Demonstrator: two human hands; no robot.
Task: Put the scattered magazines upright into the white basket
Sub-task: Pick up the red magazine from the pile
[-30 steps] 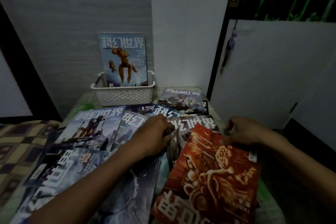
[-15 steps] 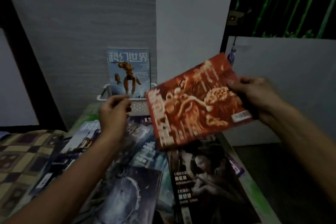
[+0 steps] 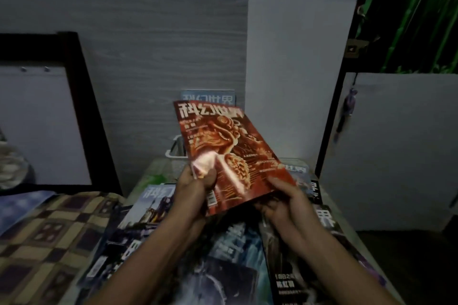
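A red magazine is held upright and tilted in the air, its title at the top. My left hand grips its lower left corner; my right hand holds its lower right edge from below. Behind it stands the white basket, mostly hidden, only its left rim showing. A blue magazine stands upright in the basket, with just its top strip visible above the red one. Several other magazines lie scattered flat on the table under my forearms.
A checked cloth covers the surface at the left. A dark-framed white board leans on the grey wall at the left. A white panel stands at the right, with green-patterned fabric above it.
The red magazine was lifted off the pile by my right hand and turned from sideways to upright. My left hand left the pile and took hold of its lower left corner.
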